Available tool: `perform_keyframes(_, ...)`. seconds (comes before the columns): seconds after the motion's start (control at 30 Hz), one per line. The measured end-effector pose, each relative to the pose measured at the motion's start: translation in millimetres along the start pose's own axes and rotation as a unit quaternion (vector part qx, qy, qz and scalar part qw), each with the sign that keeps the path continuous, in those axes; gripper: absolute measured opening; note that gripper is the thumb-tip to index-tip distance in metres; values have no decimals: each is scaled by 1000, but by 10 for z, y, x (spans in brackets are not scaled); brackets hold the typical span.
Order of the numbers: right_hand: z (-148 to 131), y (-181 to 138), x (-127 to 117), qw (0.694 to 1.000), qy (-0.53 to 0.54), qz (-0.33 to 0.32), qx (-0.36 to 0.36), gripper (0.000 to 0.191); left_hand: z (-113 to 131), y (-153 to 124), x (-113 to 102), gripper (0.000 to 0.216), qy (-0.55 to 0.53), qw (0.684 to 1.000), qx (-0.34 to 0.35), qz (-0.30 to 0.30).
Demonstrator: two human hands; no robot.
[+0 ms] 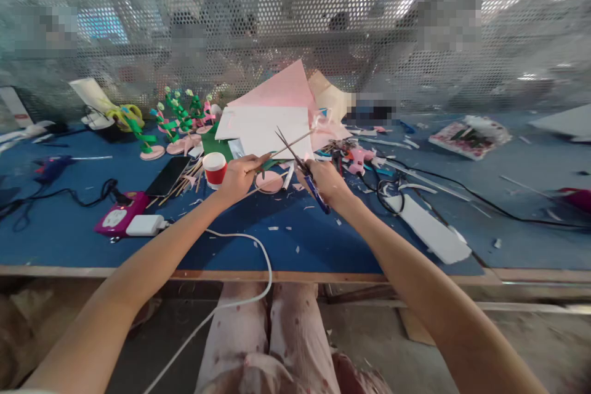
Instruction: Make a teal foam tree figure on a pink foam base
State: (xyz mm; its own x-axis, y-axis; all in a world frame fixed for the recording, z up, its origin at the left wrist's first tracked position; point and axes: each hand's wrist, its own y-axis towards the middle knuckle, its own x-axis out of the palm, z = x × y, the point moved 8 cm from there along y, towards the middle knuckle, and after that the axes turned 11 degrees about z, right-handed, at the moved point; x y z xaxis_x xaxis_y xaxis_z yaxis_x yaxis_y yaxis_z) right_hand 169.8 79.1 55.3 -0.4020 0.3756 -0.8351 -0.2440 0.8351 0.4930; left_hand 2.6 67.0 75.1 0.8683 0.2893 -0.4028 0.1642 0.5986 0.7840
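Note:
My left hand (238, 177) is closed on a thin wooden stick (298, 139), which points up and to the right over white paper. In my right hand (327, 181) are scissors with dark blue handles (318, 198). Their blades (289, 146) are spread, and the stick crosses them in view; whether they touch it I cannot tell. Below, between the hands, a pale pink disc (269, 182) lies on the blue table. Just left of my left hand stands a red and white cup (215, 170).
Green and pink craft plants on round bases (175, 146) stand at the back left. A phone (168, 176) and a magenta power strip (124, 214) with a white cable lie nearer. White and pink sheets (272, 126) lean at the back; a pink glue gun (359, 160) and scraps lie right.

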Motion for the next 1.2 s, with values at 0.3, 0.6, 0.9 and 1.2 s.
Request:
perform_keyframes(0.3, -87, 4, -56, 1000, -17, -15, 4, 29, 37, -21, 4, 31, 56, 997, 58, 13)
perform_keyframes(0.6, -89, -22, -47, 998, -56, -11, 16, 33, 79, -46, 5, 31, 55, 992, 112, -12)
perform_keyframes(0.9, -100, -19, -113, 999, -27, 26, -12, 22, 191, -73, 35, 32, 45, 991, 121, -22)
perform_keyframes(1.2, -128, -12, -108, 999, -30, 15, 2, 26, 293, -68, -122, 33, 180, 958, 208, 85)
